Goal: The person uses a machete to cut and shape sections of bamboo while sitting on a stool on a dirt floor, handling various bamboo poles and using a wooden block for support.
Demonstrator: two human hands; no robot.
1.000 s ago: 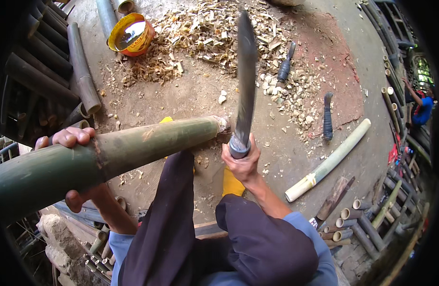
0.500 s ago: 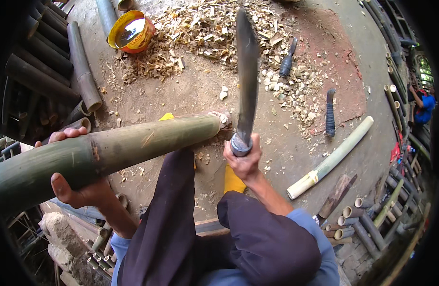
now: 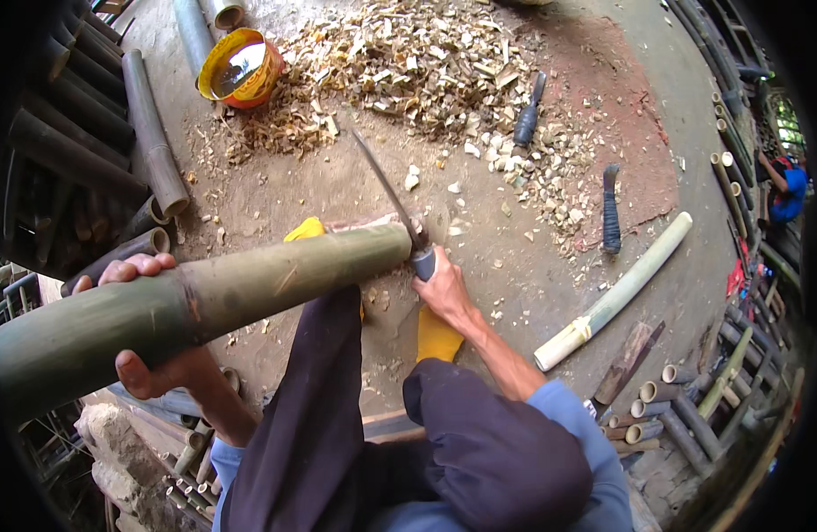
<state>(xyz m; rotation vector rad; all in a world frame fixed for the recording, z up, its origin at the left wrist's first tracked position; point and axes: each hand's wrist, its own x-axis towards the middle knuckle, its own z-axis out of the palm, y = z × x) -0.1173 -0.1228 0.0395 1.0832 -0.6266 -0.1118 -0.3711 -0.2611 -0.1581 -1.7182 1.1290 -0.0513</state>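
The left hand [image 3: 167, 367] has its fingers round a thick green bamboo pole [image 3: 275, 273] slanting across the left; the right hand [image 3: 446, 288] grips a knife [image 3: 394, 200] at its right end.

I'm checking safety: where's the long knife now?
In the head view, the long knife is just above centre, in the right hand, by the right end of the bamboo pole.

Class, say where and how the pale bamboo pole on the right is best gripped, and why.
Probably around the middle of the pale bamboo pole, from above, gripping across its width: it is long, slim and lying on the ground, upper side exposed.
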